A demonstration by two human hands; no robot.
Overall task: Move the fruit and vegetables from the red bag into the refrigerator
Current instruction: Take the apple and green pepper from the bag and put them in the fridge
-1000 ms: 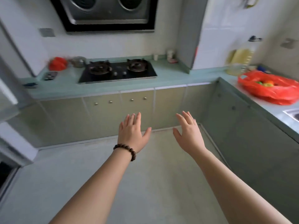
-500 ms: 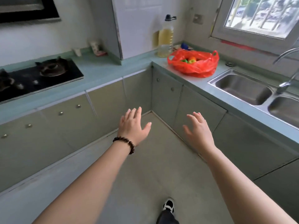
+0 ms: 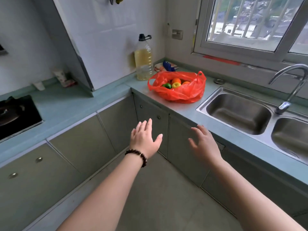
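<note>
- Left of the red bag (image 3: 177, 87), the gas hob (image 3: 18, 112) is slipping toward the frame's edge: over the last second the view has been swinging away from it and onto the corner of the countertop (image 3: 106, 99).
- Just left of the red bag, an oil bottle (image 3: 143, 59) is standing upright against the tiled wall.
- Below the red bag, the left hand (image 3: 144, 139), beaded bracelet (image 3: 137, 156) at the wrist, is hovering with fingers spread, gripping nothing.
- At centre, the red bag is now sitting closer and larger, mouth gaping, an orange (image 3: 176, 80), a yellow fruit (image 3: 176, 85) and a green one (image 3: 167, 85) showing inside.
- Below and right of the bag, the right hand (image 3: 204, 142) is likewise reaching forward, slack and bare.
- Right of the bag, the sink (image 3: 236, 112) is lying unused; the refrigerator is out of view, so the task appears to be only starting, with nothing picked up yet.
</note>
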